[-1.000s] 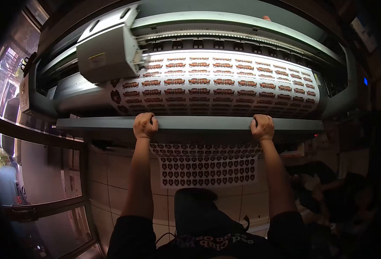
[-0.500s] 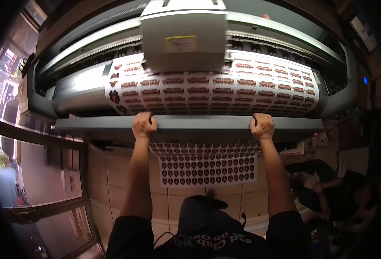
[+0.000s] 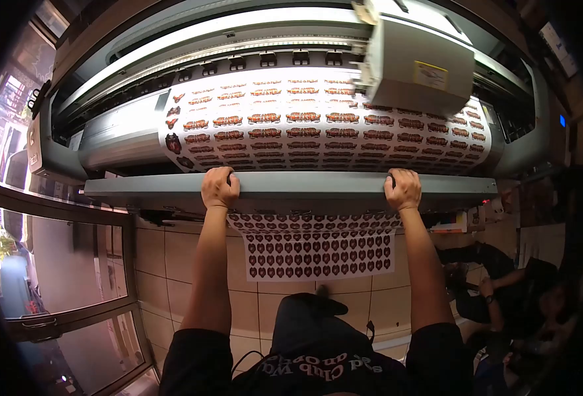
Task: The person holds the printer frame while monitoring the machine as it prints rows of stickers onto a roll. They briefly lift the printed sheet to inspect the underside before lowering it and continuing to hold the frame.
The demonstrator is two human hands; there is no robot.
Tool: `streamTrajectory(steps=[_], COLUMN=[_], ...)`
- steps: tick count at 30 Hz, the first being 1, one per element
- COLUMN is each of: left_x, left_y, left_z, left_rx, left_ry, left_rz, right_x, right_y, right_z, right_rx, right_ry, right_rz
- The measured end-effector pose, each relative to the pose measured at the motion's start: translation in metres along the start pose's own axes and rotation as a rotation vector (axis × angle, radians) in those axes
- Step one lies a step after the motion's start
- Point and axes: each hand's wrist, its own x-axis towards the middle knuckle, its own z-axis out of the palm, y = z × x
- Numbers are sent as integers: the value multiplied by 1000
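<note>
Both of my arms reach forward to the grey front bar point(image 3: 311, 185) of a wide-format printer. My left hand point(image 3: 219, 187) is closed over the bar left of centre, and my right hand point(image 3: 403, 189) grips it right of centre. Behind the bar lies a white printed sheet point(image 3: 285, 135) with rows of red and dark designs. The print carriage point(image 3: 423, 63), a grey box with a yellow label, stands over the sheet's right part. Below the bar hangs the printed lower end point(image 3: 320, 257) of a sheet, with rows of dark red shapes.
A glass door point(image 3: 73, 264) with a metal frame stands at the left. Tiled floor point(image 3: 192, 264) shows beneath the printer. At the lower right another person point(image 3: 496, 294) in dark clothes sits low, close to my right arm.
The print carriage has slid from the middle to the right, uncovering more of the printed sheet. My hands stay on the bar; the view has shifted slightly.
</note>
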Motion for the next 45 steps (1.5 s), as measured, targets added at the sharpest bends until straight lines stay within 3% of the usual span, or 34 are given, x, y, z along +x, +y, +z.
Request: streamTrajectory(steps=[45], left_x=[2], left_y=[-2], left_z=[3], left_rx=[-1], left_ry=[45], left_rz=[19], right_x=[1], right_y=[3], right_z=[3], right_rx=[28], right_ry=[21], right_rz=[4])
